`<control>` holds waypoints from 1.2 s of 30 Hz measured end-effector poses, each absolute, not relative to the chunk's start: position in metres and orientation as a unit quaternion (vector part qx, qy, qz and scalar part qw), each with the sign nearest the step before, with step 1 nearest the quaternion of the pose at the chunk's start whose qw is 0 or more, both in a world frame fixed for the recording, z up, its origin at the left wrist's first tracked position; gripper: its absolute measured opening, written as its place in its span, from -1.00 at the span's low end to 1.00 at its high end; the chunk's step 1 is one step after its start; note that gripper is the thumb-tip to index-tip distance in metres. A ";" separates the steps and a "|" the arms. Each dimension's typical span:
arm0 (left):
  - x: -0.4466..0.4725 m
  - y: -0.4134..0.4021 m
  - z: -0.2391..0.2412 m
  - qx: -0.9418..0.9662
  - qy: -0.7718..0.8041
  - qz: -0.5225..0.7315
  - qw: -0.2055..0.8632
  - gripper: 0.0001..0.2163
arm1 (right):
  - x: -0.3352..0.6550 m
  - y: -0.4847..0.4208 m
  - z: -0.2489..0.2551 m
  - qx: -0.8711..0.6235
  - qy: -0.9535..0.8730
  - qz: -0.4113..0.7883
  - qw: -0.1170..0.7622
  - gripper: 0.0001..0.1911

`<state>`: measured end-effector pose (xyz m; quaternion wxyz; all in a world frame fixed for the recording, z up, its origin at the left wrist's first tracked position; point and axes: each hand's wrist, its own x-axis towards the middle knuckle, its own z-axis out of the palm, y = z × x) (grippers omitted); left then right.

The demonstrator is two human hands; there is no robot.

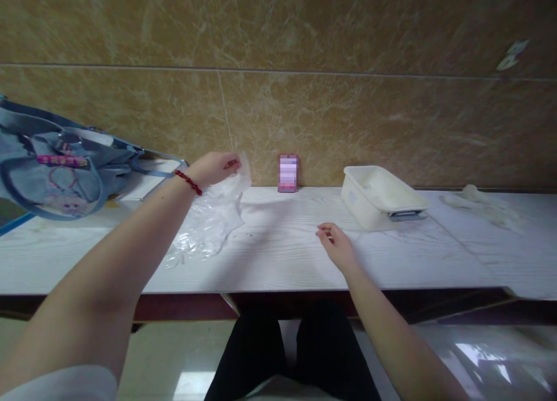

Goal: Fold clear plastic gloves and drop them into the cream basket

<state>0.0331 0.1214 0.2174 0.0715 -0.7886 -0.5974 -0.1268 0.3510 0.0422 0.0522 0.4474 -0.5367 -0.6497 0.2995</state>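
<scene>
My left hand [216, 168], with a red bead bracelet at the wrist, is closed on the upper edge of a clear plastic bag [213, 224]. The bag hangs and spreads down onto the white wood-grain table [278, 262], and something white shows inside it. Over the table's middle is my right hand [337, 247], its fingers curled with thumb and fingertips close together. Whether anything small sits between them I cannot make out. Just right of that hand stands a white plastic bin [368, 206].
A phone [288, 173] leans upright against the marbled wall [304, 116]. On the left, a blue denim bag [56, 157] rests by a white box [141, 180]. Crumpled translucent plastic [483, 206] lies at the far right. A wall socket [512, 56] is at upper right.
</scene>
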 end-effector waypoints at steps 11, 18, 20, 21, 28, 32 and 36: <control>0.134 0.091 0.231 -0.910 -0.399 -0.083 -0.072 -0.70 | 0.314 0.087 0.161 -0.420 -0.683 0.435 0.410 -0.47; 0.113 0.127 0.212 -0.850 -0.479 -0.094 -0.198 -0.69 | 0.324 0.115 0.158 -0.445 -0.631 0.503 0.389 -0.90; 0.106 0.143 0.199 -0.810 -0.517 -0.107 -0.256 -0.78 | 0.326 0.129 0.152 -0.482 -0.610 0.492 0.392 -0.89; 0.105 0.150 0.193 -0.790 -0.535 -0.135 -0.267 -0.85 | 0.328 0.137 0.149 -0.498 -0.604 0.480 0.395 -0.89; 0.139 0.170 0.174 -0.690 -0.519 -0.386 -0.323 -0.92 | 0.341 0.177 0.143 -0.483 -0.661 0.349 0.456 -0.92; 0.153 0.164 0.177 -0.693 -0.432 -0.451 -0.359 -0.90 | 0.353 0.176 0.146 -0.430 -0.719 0.232 0.495 -0.86; 0.153 0.152 0.169 -0.682 -0.372 -0.508 -0.372 -0.87 | 0.368 0.157 0.138 -0.387 -0.750 0.175 0.507 -0.84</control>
